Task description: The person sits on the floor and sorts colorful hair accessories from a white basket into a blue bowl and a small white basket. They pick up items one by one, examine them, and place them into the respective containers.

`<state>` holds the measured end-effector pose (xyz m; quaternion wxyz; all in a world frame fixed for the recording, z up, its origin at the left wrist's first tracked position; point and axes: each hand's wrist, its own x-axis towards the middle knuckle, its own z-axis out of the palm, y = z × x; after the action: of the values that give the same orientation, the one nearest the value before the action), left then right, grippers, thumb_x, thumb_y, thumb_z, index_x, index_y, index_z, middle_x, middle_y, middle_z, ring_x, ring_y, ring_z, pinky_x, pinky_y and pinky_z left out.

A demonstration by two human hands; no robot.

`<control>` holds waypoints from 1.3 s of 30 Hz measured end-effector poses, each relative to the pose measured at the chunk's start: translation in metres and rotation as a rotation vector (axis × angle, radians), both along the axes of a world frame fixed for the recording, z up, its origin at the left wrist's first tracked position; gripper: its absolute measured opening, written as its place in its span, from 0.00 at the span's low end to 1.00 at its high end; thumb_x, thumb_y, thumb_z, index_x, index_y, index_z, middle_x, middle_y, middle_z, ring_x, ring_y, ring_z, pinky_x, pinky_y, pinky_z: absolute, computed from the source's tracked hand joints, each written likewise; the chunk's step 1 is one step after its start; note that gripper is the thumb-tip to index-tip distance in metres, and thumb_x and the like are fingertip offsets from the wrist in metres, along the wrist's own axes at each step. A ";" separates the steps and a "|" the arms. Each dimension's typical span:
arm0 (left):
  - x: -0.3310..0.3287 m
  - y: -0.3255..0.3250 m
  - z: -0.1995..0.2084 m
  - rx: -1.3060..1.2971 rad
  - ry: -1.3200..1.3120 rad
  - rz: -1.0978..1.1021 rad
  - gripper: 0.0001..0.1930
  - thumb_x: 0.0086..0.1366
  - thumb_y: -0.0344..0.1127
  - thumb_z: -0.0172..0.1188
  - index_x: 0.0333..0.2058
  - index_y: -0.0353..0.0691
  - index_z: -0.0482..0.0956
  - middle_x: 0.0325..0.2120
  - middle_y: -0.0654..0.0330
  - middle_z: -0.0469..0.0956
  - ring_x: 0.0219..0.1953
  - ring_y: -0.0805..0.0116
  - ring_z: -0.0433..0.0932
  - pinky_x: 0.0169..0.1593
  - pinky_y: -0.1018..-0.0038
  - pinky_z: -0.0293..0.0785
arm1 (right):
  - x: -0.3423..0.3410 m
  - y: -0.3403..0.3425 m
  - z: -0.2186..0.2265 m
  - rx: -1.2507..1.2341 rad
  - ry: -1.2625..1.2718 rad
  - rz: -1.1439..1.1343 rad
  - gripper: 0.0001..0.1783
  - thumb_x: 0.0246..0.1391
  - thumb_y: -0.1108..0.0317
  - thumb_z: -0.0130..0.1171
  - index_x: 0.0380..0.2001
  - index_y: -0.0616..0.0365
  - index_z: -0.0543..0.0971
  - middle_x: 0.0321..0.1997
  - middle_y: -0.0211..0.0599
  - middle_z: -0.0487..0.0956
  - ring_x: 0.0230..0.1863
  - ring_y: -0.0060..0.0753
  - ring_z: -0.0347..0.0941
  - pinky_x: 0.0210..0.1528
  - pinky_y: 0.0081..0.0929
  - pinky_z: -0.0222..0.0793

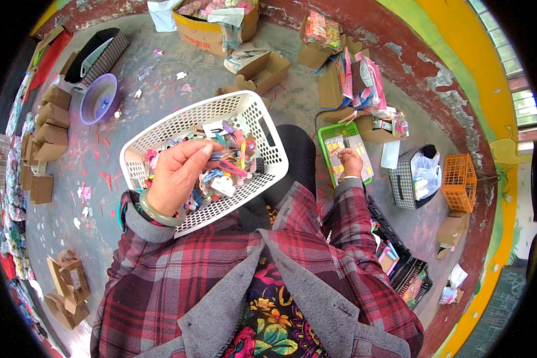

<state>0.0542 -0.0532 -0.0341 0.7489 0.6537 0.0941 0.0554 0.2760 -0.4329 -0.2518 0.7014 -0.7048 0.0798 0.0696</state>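
A white perforated plastic basket [275,160] rests at my lap, filled with a mixed heap of small colourful hair accessories [243,143]. Over this heap is my left hand [182,170], thumb and fingers pinched together; whatever is between the fingertips cannot be made out. A pale bangle [161,216] circles that wrist. To the right, a green plastic basket [323,146] holds light cards [359,146] bearing small yellow pieces. My right hand [351,163] is above the cards with its fingers curled closed, and what they hold is too small to name.
A purple basin [99,99] and a checked basket [104,53] stand far left. Cardboard boxes [265,70] are at the far side. On the right are another checked basket [403,179], an orange crate [458,182] and a black crate [409,271]. Scraps litter the floor.
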 end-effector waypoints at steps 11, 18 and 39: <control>-0.002 0.000 -0.001 -0.002 0.029 -0.014 0.12 0.66 0.32 0.47 0.41 0.30 0.74 0.37 0.57 0.77 0.39 0.73 0.75 0.44 0.78 0.73 | -0.007 0.001 0.010 -0.109 0.368 0.240 0.38 0.54 0.36 0.38 0.58 0.54 0.64 0.60 0.42 0.65 0.44 0.39 0.71 0.51 0.34 0.58; -0.002 0.001 -0.002 -0.014 0.009 -0.039 0.13 0.67 0.31 0.45 0.42 0.28 0.74 0.40 0.53 0.76 0.41 0.69 0.76 0.45 0.75 0.74 | -0.014 -0.009 0.007 -0.292 0.576 0.311 0.36 0.54 0.42 0.43 0.61 0.51 0.56 0.61 0.46 0.61 0.45 0.47 0.70 0.39 0.39 0.68; 0.000 -0.002 0.007 -0.174 -0.044 -0.056 0.13 0.67 0.32 0.44 0.43 0.29 0.73 0.40 0.52 0.76 0.43 0.66 0.75 0.45 0.74 0.74 | -0.041 0.132 0.177 0.335 -0.006 0.570 0.15 0.53 0.69 0.54 0.44 0.65 0.72 0.40 0.41 0.77 0.41 0.32 0.74 0.42 0.25 0.69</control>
<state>0.0538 -0.0555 -0.0271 0.8059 0.5872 0.0637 0.0403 0.2354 -0.3010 -0.0748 0.7601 -0.5739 -0.1355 0.2730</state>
